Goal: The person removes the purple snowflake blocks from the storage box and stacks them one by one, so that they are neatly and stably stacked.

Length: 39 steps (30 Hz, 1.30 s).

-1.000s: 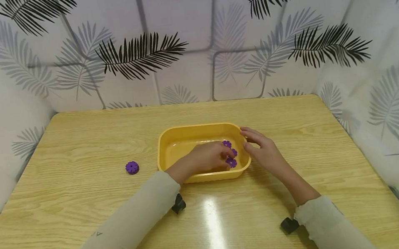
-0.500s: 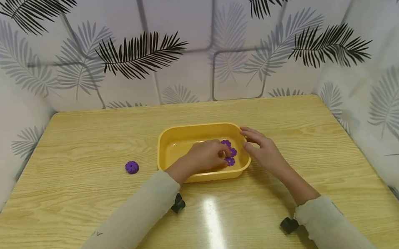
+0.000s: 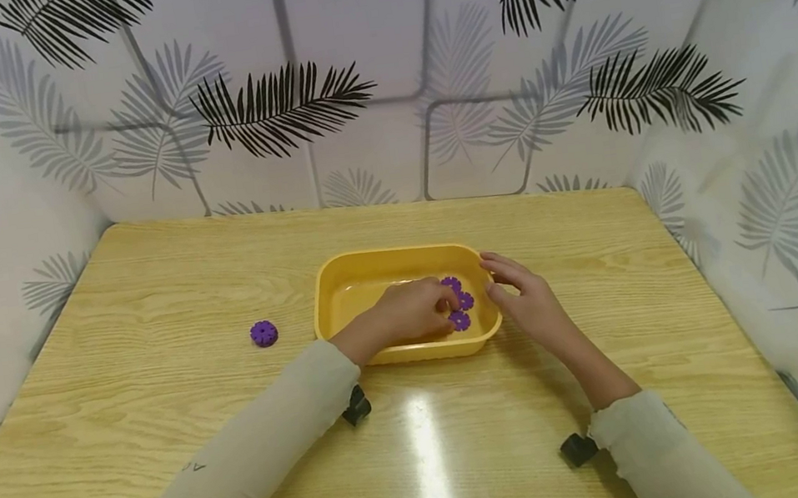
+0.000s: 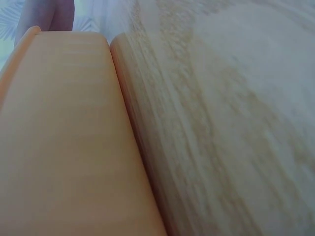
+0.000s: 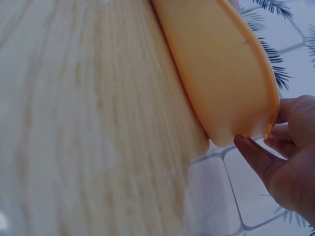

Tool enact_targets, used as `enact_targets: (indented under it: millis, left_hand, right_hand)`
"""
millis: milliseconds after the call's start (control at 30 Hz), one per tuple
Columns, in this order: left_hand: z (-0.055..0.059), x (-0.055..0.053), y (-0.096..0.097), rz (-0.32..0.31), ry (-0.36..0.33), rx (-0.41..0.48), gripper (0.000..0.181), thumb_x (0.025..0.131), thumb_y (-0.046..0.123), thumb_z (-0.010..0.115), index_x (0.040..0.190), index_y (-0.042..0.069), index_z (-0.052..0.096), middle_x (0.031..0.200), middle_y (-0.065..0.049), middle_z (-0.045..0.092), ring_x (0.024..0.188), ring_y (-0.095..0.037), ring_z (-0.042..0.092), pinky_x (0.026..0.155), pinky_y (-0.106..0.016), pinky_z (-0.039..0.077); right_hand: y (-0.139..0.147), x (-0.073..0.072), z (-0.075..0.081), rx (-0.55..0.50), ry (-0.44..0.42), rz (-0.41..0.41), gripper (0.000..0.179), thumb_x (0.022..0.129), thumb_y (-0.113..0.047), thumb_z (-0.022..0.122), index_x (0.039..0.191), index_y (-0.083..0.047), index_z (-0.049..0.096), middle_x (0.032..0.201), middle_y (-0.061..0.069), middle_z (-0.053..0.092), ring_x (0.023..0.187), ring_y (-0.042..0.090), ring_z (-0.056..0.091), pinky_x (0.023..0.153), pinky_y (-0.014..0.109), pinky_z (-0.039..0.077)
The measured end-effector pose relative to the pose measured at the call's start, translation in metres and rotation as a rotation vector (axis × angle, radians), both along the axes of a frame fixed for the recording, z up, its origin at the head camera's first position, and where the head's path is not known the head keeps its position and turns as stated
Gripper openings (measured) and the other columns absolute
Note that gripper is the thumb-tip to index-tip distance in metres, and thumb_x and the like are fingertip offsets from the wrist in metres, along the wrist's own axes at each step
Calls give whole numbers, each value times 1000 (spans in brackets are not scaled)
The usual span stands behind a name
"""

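Note:
A yellow plastic tub (image 3: 349, 268) stands mid-table. My left hand (image 3: 407, 313) reaches over its near wall into it, fingers curled beside several purple flower-shaped pieces (image 3: 464, 301) at the right end. The fingertips overlap these pieces in the head view; I cannot tell whether they pinch one. My right hand (image 3: 528, 297) holds the tub's right end, fingertips at the rim. The right wrist view shows the right hand (image 5: 293, 152) with a finger against the outer wall of the tub (image 5: 224, 69) and others at its rim. In the left wrist view, the tub wall (image 4: 69, 128) hides the left fingers.
Left of the tub, another purple flower-shaped piece (image 3: 264, 333) lies on the wooden table (image 3: 173, 312), with what looks like a piece under it. Leaf-patterned cloth (image 3: 371, 152) rises behind the table and along both sides. Dark wrist cameras (image 3: 356, 406) hang below the sleeves.
My left fingertips have drawn back slightly to the left, showing more of the purple pieces, which have shifted a little left inside the tub. The right hand and tub look unmoved.

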State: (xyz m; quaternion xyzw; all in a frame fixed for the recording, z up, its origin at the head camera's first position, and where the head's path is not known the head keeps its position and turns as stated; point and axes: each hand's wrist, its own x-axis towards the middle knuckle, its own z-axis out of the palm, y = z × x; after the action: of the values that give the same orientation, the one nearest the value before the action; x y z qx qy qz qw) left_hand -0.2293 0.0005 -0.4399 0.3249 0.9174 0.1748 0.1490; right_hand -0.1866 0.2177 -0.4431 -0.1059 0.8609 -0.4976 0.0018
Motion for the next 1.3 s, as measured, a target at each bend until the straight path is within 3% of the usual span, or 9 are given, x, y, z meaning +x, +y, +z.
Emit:
enact_targets:
  millis: [333, 633, 800, 1300]
  left_hand:
    - [0, -2, 1, 10, -72, 91, 22, 93, 20, 71, 113, 18, 60, 107, 4, 68, 99, -12, 63, 90, -32, 51]
    - [-3, -2, -2, -13, -156, 175, 30, 97, 17, 67, 126, 16, 59, 112, -5, 70, 104, -18, 65, 95, -34, 52]
    - [-5, -4, -2, -45, -133, 146, 39, 97, 20, 69, 136, 18, 61, 112, -4, 71, 103, -18, 65, 95, -35, 52]
    - [1, -4, -3, -40, -94, 159, 32, 94, 24, 73, 125, 18, 67, 111, 3, 72, 105, -14, 66, 94, -33, 52]
  right_hand:
    - [1, 0, 2, -22, -7, 13, 46, 104, -15, 55, 147, -1, 49, 161, 8, 39, 138, 37, 47, 111, 51, 42]
    - [2, -2, -1, -5, 8, 11, 44, 103, -15, 56, 145, -2, 52, 159, 7, 41, 137, 37, 48, 111, 50, 42]
    - [1, -1, 0, 3, 12, 14, 45, 103, -15, 56, 146, -2, 52, 159, 7, 41, 137, 37, 49, 110, 50, 43]
    - [1, -2, -1, -7, 15, 16, 44, 103, -14, 57, 145, -1, 52, 158, 8, 42, 136, 37, 49, 110, 50, 43]
